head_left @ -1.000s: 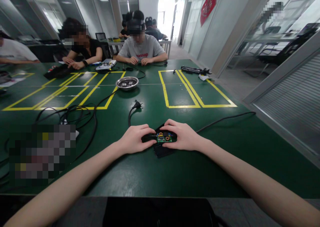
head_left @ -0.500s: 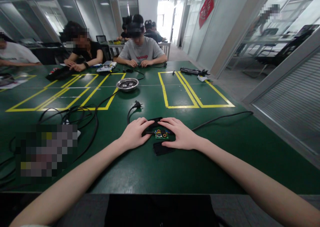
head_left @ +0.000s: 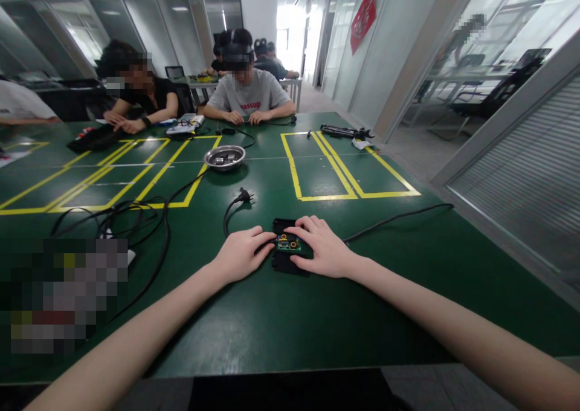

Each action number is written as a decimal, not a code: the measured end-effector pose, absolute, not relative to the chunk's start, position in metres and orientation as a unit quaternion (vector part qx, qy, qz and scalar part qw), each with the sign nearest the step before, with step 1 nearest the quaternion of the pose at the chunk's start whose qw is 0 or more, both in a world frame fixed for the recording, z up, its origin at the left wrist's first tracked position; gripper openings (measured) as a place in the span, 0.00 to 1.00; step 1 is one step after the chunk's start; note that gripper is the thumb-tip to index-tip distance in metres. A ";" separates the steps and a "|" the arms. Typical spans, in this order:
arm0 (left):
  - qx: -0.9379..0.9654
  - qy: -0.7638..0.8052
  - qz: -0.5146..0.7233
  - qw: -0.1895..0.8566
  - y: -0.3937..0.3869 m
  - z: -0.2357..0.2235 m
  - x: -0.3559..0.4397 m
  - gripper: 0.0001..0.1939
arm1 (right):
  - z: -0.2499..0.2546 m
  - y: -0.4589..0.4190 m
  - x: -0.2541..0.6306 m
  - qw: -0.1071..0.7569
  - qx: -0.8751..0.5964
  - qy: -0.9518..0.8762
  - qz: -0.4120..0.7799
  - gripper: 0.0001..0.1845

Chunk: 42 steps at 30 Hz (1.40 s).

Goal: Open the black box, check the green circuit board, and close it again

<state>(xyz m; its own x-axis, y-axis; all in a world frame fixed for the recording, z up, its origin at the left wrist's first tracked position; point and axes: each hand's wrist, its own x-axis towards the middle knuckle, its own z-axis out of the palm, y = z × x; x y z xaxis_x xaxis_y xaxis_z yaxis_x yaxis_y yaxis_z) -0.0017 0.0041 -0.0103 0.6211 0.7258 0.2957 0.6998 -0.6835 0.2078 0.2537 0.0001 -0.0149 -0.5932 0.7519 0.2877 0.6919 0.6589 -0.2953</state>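
Observation:
A small green circuit board (head_left: 290, 245) with two copper-wound rings lies between my hands. Black plastic case halves surround it: the upper case half (head_left: 283, 224) behind it, and the lower case half (head_left: 290, 263) in front, partly under my right thumb. My left hand (head_left: 240, 254) is at the board's left end, thumb and fingers closed around the black power cord there. My right hand (head_left: 327, 249) curves round the board's right side, fingers at its far edge and thumb at its near edge; its exact contact is partly hidden.
A black plug (head_left: 244, 197) lies behind my left hand. Farther back are a metal bowl (head_left: 225, 158) with metal parts and a black tool-like object (head_left: 347, 132). Coiled cables (head_left: 131, 217) and a blurred-out object (head_left: 67, 296) lie left. Yellow tape marks the table; people sit across.
My left hand has drawn slightly left, baring more of the board and upper case half. The case halves now sit closer to the board. The view has shifted a little.

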 end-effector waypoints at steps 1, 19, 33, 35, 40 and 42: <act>0.899 0.398 0.178 0.035 0.004 -0.010 -0.002 0.14 | -0.014 0.003 0.254 0.203 -0.398 -0.891 0.086 0.30; 0.899 0.380 0.201 0.081 0.002 -0.008 -0.008 0.14 | -0.009 0.014 0.264 0.295 -0.361 -0.879 0.101 0.19; 0.877 0.350 0.290 0.155 -0.004 0.002 -0.009 0.12 | 0.010 0.010 0.288 0.285 -0.310 -0.901 0.104 0.16; 0.887 0.326 0.289 0.150 -0.006 0.004 -0.009 0.12 | 0.014 0.006 0.286 0.281 -0.308 -0.905 0.090 0.19; 0.899 0.310 0.275 0.140 -0.009 0.006 -0.008 0.14 | 0.014 0.003 0.283 0.257 -0.309 -0.912 0.087 0.21; 0.899 0.315 0.269 0.141 -0.009 0.006 -0.008 0.14 | 0.012 0.004 0.283 0.257 -0.306 -0.913 0.079 0.21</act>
<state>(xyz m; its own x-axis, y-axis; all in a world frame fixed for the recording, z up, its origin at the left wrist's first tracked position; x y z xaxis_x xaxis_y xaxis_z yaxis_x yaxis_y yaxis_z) -0.0080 -0.0093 0.0058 0.6569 0.6424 0.3947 0.4912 -0.7618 0.4224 0.2829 0.0036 0.0118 -0.6807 0.5992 0.4215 0.5180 0.8005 -0.3014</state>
